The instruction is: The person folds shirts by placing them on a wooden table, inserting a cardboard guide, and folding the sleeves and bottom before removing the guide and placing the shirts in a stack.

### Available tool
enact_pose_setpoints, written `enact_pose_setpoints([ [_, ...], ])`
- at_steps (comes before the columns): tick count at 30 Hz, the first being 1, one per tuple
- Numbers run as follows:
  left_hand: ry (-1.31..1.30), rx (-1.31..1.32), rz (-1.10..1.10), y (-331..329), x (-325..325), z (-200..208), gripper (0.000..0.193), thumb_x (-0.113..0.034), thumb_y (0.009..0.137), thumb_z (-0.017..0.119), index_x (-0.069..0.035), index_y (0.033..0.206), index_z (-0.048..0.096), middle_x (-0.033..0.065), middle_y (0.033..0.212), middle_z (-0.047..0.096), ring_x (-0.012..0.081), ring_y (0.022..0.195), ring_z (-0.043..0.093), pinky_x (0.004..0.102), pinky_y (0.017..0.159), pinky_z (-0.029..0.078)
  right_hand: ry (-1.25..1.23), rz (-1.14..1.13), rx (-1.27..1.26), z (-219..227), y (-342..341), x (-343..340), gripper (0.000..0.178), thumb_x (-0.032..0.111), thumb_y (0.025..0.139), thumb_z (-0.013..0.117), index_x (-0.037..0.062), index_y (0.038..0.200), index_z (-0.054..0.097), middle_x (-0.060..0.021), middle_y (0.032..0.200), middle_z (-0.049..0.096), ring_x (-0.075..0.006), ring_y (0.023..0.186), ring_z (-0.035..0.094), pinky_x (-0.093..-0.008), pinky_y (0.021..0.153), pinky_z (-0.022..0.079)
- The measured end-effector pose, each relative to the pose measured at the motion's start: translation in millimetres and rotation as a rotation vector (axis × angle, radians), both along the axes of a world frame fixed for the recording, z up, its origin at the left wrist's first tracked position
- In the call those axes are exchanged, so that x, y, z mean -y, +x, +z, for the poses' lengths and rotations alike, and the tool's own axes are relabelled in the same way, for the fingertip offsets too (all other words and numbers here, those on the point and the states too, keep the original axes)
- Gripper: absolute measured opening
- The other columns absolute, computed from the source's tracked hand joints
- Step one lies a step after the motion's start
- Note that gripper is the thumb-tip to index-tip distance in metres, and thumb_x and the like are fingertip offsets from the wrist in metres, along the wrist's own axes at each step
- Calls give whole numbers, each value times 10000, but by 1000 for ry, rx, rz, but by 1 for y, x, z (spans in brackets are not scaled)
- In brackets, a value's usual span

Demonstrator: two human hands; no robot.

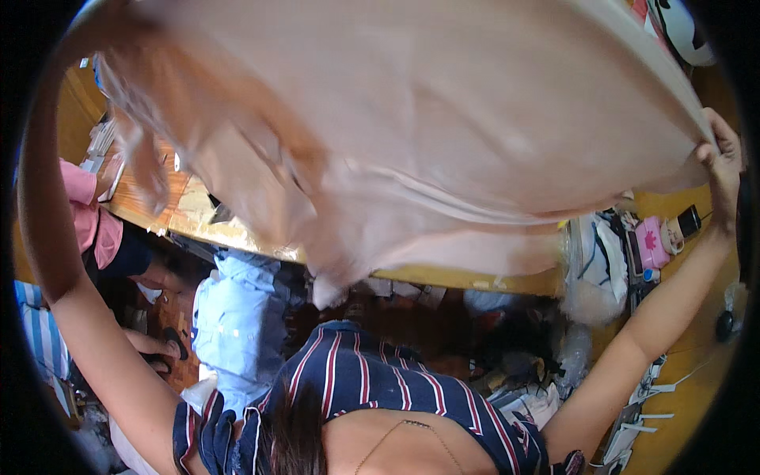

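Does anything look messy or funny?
The pale pink cloth looks rumpled: its lower left bunches, while the part by the right hand is pulled smoother. I see no spill, but it hides much of the table.

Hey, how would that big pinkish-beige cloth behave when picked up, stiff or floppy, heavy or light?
The pinkish-beige cloth is probably floppy, since its lower edge sags in loose folds. It seems light for its size, as the right hand holds it up by its edge. Its dangling end would likely swing freely.
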State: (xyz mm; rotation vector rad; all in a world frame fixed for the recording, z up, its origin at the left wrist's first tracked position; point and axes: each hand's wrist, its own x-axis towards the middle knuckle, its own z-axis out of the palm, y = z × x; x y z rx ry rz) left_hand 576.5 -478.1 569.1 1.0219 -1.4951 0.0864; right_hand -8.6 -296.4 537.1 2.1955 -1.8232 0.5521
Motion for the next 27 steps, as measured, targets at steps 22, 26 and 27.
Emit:
enact_pose_setpoints([
  [22,367,362,271,87,134,-50,514,1,550,627,-21,1050,514,112,955,552,206,879,518,291,771,408,-774,-117,673,9,-146,154,359,160,825,514,-3,1143,482,-95,1103,526,-148,983,494,-249,848,369],
  [26,323,539,153,78,55,-70,528,31,531,625,-17,1046,520,107,952,555,203,894,513,284,789,395,-616,-71,828,-106,-186,114,381,147,832,511,-39,1158,448,-114,1159,483,-158,1053,452,-258,904,332],
  [27,342,614,95,62,27,-80,532,38,526,625,-16,1045,521,105,952,556,202,898,511,283,793,392,-552,-113,876,-146,-187,108,392,143,832,511,-52,1164,433,-121,1173,471,-163,1069,441,-266,919,321],
])
